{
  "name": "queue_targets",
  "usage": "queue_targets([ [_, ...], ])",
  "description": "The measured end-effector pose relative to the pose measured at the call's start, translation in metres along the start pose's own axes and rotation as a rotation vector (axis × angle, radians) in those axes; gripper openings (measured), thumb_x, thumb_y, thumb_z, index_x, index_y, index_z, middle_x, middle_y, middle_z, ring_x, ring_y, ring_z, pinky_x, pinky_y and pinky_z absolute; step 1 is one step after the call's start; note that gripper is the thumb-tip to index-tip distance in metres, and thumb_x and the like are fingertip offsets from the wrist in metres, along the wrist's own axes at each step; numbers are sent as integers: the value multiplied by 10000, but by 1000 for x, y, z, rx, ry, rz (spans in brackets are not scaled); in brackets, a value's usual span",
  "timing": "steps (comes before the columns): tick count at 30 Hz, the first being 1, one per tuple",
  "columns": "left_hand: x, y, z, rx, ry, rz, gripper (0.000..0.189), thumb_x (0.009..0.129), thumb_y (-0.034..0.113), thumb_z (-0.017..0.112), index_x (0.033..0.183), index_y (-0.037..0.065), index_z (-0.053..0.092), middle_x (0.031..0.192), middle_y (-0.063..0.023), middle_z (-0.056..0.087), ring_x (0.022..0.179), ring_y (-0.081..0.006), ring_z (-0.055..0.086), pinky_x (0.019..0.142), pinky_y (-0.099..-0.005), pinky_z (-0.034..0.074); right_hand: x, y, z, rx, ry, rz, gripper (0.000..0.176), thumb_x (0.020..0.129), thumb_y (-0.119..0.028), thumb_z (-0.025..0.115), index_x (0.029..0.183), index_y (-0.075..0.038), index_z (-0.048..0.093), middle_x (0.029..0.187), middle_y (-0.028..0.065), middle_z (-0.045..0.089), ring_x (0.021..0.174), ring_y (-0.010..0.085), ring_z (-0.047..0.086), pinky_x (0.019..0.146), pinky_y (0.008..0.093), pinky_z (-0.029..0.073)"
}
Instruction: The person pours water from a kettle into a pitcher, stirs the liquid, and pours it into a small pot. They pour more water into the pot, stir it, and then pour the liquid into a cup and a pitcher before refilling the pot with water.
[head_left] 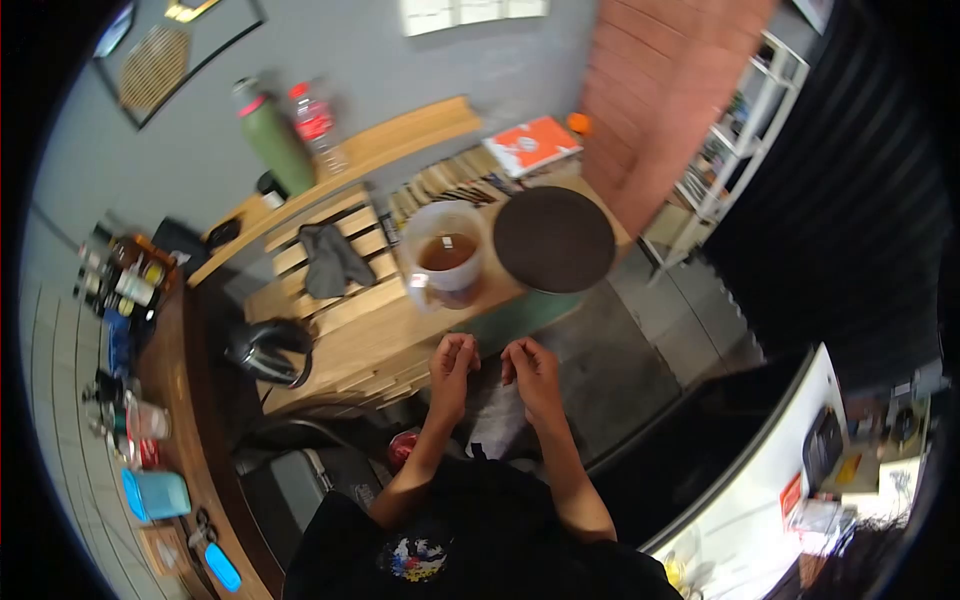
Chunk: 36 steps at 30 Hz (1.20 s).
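Both of my hands are raised side by side in front of my body, a small gap between them. My left hand [454, 368] has its fingers curled together; whether something small is inside I cannot make out. My right hand [531, 371] is curled in the same way, fingertips facing the left hand. Just beyond them on the wooden cabinet [370, 345] stands a translucent pitcher [418, 238] of brown liquid. A round dark disc [555, 240] lies to the pitcher's right.
A grey cloth [333, 262] lies on a slatted wooden rack [283, 262]. A black kettle [270, 352] stands at the left. Behind are a green bottle [277, 147], a plastic bottle [317, 130] and an orange-and-white box [533, 146]. A black-edged white desk [745, 480] is at the right.
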<state>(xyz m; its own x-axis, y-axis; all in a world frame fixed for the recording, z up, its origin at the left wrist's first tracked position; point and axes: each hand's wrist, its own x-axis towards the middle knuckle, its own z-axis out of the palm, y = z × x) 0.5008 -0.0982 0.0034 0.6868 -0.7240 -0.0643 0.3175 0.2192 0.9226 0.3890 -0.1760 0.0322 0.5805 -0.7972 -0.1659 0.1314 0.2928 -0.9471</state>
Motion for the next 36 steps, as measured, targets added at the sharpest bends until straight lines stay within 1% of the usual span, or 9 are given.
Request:
queue_targets([
  [12,61,40,-199,52,404,32,126,957,167,559,953,42,578,778,24,540,668,-60,484,616,-214,391,130,125,207,-398,-457,-55,217,954,-161,548,1030,39,581,918,93,622,776,155,621,664,263,499],
  [17,60,51,-243,12,484,-48,115,949,209,562,992,102,561,840,35,534,720,-60,513,680,-210,421,216,200,261,-782,-140,-420,415,818,-234,704,1119,16,565,1091,173,596,953,327,607,756,370,517],
  [21,60,49,-261,47,462,-157,206,943,234,568,1099,105,531,971,12,532,811,-80,541,731,-233,438,241,215,286,-915,10,-570,424,776,-218,727,1099,16,581,993,193,621,888,317,628,728,393,505],
  [23,62,47,-265,89,452,-219,253,945,244,560,1150,102,514,1021,-4,520,886,-110,541,764,-267,445,245,197,290,-1017,-395,-149,327,779,-185,699,987,43,590,841,222,615,805,320,637,681,397,486],
  [30,79,50,-272,79,624,-212,429,923,297,584,1289,119,450,1217,-57,492,1118,-183,492,880,-365,435,199,167,290,-605,-411,-358,238,832,-172,631,854,51,550,717,181,565,688,237,576,628,346,453],
  [33,84,44,-288,-123,330,-272,503,940,341,548,1370,131,394,1355,-41,426,1247,-197,421,936,-403,411,145,131,252,-482,-591,-177,224,894,-170,595,861,49,558,676,129,501,655,122,468,587,319,411],
  [34,74,35,-290,163,217,-233,481,977,344,470,1400,138,373,1407,-38,406,1308,-202,379,990,-433,379,121,105,238,-509,-622,-158,235,908,-183,594,853,42,559,668,106,496,651,104,448,577,314,399],
  [35,74,57,-263,-79,361,-333,536,942,403,514,1359,80,421,1371,-66,467,1243,-193,459,913,-384,432,103,83,222,-536,-649,-141,247,922,-196,594,844,36,560,660,84,490,647,85,428,567,309,387],
  [36,62,47,-266,27,141,-202,503,934,382,544,1321,70,465,1302,-65,515,1175,-187,498,886,-352,433,93,83,203,-534,-588,-136,247,922,-196,594,844,36,560,660,84,490,647,85,428,567,309,387],
])
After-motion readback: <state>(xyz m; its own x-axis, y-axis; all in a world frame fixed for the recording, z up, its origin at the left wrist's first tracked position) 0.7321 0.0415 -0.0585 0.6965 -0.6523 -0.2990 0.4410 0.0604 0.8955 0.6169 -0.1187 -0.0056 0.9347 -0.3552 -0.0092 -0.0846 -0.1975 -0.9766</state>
